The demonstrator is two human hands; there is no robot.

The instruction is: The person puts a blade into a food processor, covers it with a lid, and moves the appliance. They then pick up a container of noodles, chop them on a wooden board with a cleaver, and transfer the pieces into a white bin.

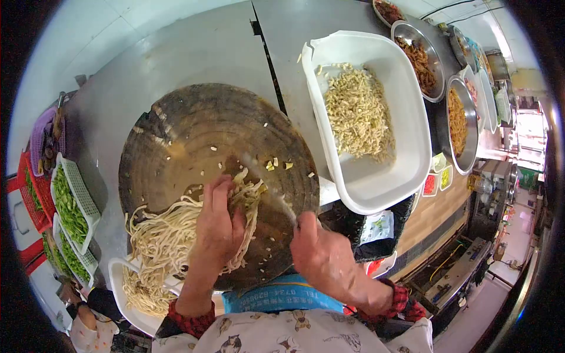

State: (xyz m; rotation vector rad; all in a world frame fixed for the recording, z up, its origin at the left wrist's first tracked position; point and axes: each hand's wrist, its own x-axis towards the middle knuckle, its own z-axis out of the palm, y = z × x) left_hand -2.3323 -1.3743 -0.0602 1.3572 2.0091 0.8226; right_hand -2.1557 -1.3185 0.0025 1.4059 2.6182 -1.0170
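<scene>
My left hand (219, 226) is closed over a bunch of long pale strands (168, 226), perhaps pickled beans, pressing them onto a round wooden chopping block (194, 126). In my right hand (322, 254) is the handle of a knife (282, 203). Its blade shows nearly edge-on, just right of the bunched ends under my left fingers. Small chopped bits lie scattered over the block. More strands spill off its lower left into a white tub (120, 281) near my body.
Right of the block stands a white plastic tub (412, 170) with a heap of chopped pale pieces (358, 112). Metal bowls of food (461, 123) line the far right. At left are baskets of green vegetables (72, 206). A person's arm (86, 316) shows at lower left.
</scene>
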